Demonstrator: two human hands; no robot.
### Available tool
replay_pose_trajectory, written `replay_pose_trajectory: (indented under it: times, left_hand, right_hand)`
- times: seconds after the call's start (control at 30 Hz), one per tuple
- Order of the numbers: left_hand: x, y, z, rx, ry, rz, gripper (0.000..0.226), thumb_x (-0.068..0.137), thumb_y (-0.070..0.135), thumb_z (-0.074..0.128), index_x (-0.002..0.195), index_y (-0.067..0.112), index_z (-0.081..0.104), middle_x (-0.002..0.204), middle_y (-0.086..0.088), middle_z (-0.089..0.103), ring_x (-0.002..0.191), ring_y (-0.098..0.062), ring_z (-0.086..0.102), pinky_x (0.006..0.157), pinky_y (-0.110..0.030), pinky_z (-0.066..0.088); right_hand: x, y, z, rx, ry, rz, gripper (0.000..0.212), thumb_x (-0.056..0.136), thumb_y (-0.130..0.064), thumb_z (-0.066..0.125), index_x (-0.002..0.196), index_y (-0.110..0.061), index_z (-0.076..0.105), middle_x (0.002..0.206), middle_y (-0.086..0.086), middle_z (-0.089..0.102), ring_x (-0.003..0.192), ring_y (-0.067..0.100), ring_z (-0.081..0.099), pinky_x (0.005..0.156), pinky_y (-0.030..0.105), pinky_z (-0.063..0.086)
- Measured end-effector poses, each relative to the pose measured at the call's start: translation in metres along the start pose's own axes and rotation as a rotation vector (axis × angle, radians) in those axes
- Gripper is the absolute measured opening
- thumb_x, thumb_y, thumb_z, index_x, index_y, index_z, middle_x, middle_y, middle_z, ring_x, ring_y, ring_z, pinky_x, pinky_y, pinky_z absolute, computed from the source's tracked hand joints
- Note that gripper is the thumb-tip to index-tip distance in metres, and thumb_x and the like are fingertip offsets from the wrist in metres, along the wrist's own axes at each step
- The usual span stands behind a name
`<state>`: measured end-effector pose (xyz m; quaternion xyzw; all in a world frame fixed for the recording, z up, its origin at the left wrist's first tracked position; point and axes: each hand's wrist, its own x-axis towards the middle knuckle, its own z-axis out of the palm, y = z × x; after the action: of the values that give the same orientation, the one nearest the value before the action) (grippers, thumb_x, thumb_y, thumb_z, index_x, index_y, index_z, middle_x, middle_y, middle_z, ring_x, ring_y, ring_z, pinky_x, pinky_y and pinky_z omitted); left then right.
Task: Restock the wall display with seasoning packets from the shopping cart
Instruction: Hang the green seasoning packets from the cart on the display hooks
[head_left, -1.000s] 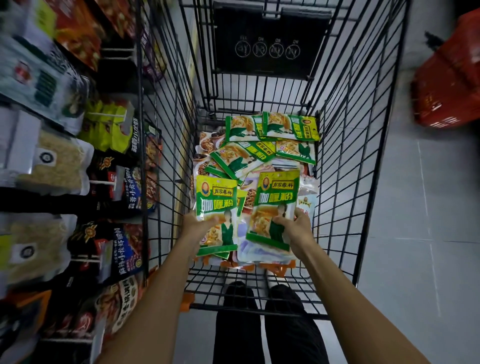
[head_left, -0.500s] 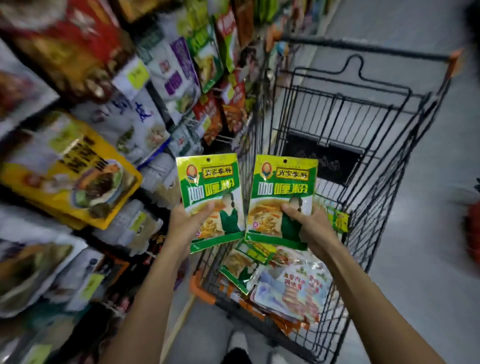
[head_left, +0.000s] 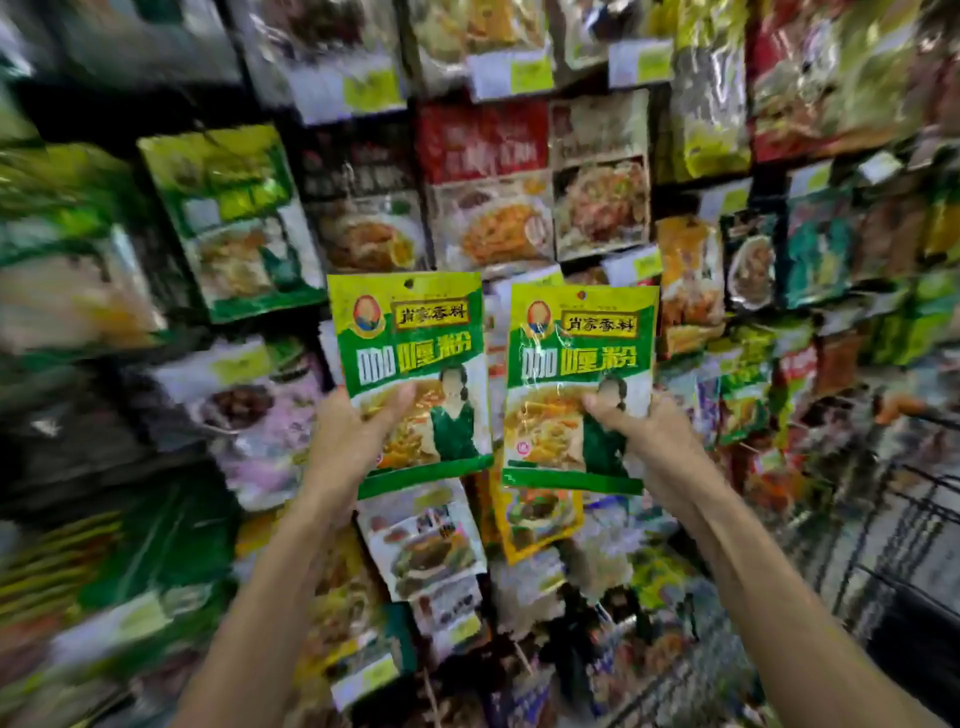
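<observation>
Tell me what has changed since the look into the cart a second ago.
The left hand and right hand raised the left packet and right packet out of the shopping cart and up in front of the wall display. The view swung left, so the cart shows only at the right edge. Unchanged: each hand grips the same green packet by its lower part, upright, side by side.
</observation>
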<state>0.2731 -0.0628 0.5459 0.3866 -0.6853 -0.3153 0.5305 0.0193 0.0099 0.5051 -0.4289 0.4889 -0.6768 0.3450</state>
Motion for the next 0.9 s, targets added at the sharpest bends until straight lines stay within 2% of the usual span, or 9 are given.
replay_pose_trajectory:
  times: [0.07, 0.2, 0.27, 0.43, 0.6, 0.7, 0.77, 0.83, 0.9]
  left_hand:
    - [0.006, 0.021, -0.041, 0.002, 0.09, 0.029, 0.023, 0.086, 0.033, 0.066, 0.109, 0.03, 0.065, 0.098, 0.018, 0.071, 0.092, -0.004, 0.066, 0.073, -0.022, 0.049]
    - [0.015, 0.051, -0.114, 0.069, 0.291, 0.082, 0.016, 0.086, 0.029, 0.068, 0.101, 0.027, 0.067, 0.078, 0.022, 0.069, 0.071, -0.001, 0.064, 0.058, -0.017, 0.049]
    - [0.018, 0.062, -0.149, 0.103, 0.373, 0.109, 0.013, 0.086, 0.027, 0.068, 0.099, 0.024, 0.067, 0.067, 0.02, 0.067, 0.056, -0.003, 0.056, 0.047, -0.014, 0.043]
    - [0.024, 0.071, -0.212, 0.08, 0.483, 0.109, 0.018, 0.086, 0.027, 0.068, 0.101, 0.018, 0.066, 0.074, 0.013, 0.061, 0.061, -0.003, 0.053, 0.058, -0.02, 0.04]
    - [0.036, 0.07, -0.243, 0.127, 0.561, 0.108, 0.015, 0.087, 0.025, 0.067, 0.074, 0.023, 0.061, 0.042, 0.017, 0.053, 0.039, -0.001, 0.043, 0.038, -0.01, 0.033]
    - [0.048, 0.069, -0.248, 0.139, 0.588, 0.119, 0.023, 0.086, 0.026, 0.068, 0.068, 0.026, 0.054, 0.039, 0.016, 0.05, 0.038, 0.0, 0.042, 0.037, -0.008, 0.031]
    - [0.056, 0.068, -0.247, 0.12, 0.6, 0.115, 0.024, 0.084, 0.028, 0.07, 0.072, 0.024, 0.05, 0.049, 0.015, 0.053, 0.043, 0.003, 0.047, 0.04, -0.009, 0.036]
    - [0.064, 0.067, -0.246, 0.109, 0.61, 0.091, 0.031, 0.084, 0.032, 0.07, 0.072, 0.019, 0.045, 0.06, 0.003, 0.048, 0.052, -0.011, 0.046, 0.046, -0.018, 0.038]
    - [0.071, 0.065, -0.245, 0.087, 0.56, 0.085, 0.03, 0.083, 0.033, 0.07, 0.077, 0.011, 0.05, 0.067, -0.007, 0.051, 0.062, -0.018, 0.048, 0.052, -0.023, 0.037]
  right_hand:
    - [0.013, -0.021, 0.038, 0.013, -0.106, -0.065, 0.043, 0.08, -0.02, 0.073, 0.042, -0.023, 0.054, 0.045, -0.017, 0.048, 0.043, -0.005, 0.048, 0.05, 0.011, 0.038]
    - [0.035, -0.053, 0.109, 0.056, -0.269, -0.173, 0.025, 0.086, -0.015, 0.067, 0.067, -0.022, 0.053, 0.05, -0.023, 0.059, 0.052, -0.012, 0.056, 0.051, 0.005, 0.041]
    - [0.04, -0.07, 0.146, 0.069, -0.368, -0.183, 0.016, 0.086, -0.019, 0.068, 0.071, -0.021, 0.061, 0.06, -0.018, 0.065, 0.063, -0.002, 0.063, 0.057, 0.012, 0.046]
    - [0.059, -0.095, 0.218, 0.078, -0.531, -0.174, 0.02, 0.09, -0.03, 0.063, 0.087, -0.011, 0.067, 0.087, 0.007, 0.07, 0.085, 0.023, 0.068, 0.08, 0.039, 0.052]
    - [0.084, -0.112, 0.263, 0.044, -0.481, -0.123, 0.042, 0.094, -0.039, 0.055, 0.095, 0.002, 0.062, 0.096, 0.011, 0.071, 0.089, 0.024, 0.068, 0.081, 0.037, 0.055]
    - [0.097, -0.119, 0.272, 0.038, -0.44, -0.122, 0.05, 0.095, -0.035, 0.055, 0.1, 0.015, 0.057, 0.089, 0.017, 0.066, 0.078, 0.025, 0.068, 0.065, 0.027, 0.053]
    - [0.104, -0.122, 0.276, 0.024, -0.434, -0.119, 0.052, 0.095, -0.032, 0.055, 0.113, 0.017, 0.052, 0.098, 0.016, 0.069, 0.076, 0.009, 0.069, 0.054, 0.018, 0.05]
    - [0.11, -0.124, 0.28, 0.011, -0.438, -0.119, 0.051, 0.096, -0.03, 0.055, 0.115, 0.017, 0.052, 0.101, 0.004, 0.063, 0.064, -0.006, 0.062, 0.045, 0.012, 0.047]
    - [0.116, -0.124, 0.284, 0.006, -0.432, -0.104, 0.048, 0.095, -0.028, 0.056, 0.111, 0.017, 0.055, 0.091, 0.002, 0.066, 0.053, -0.004, 0.061, 0.039, 0.01, 0.044]
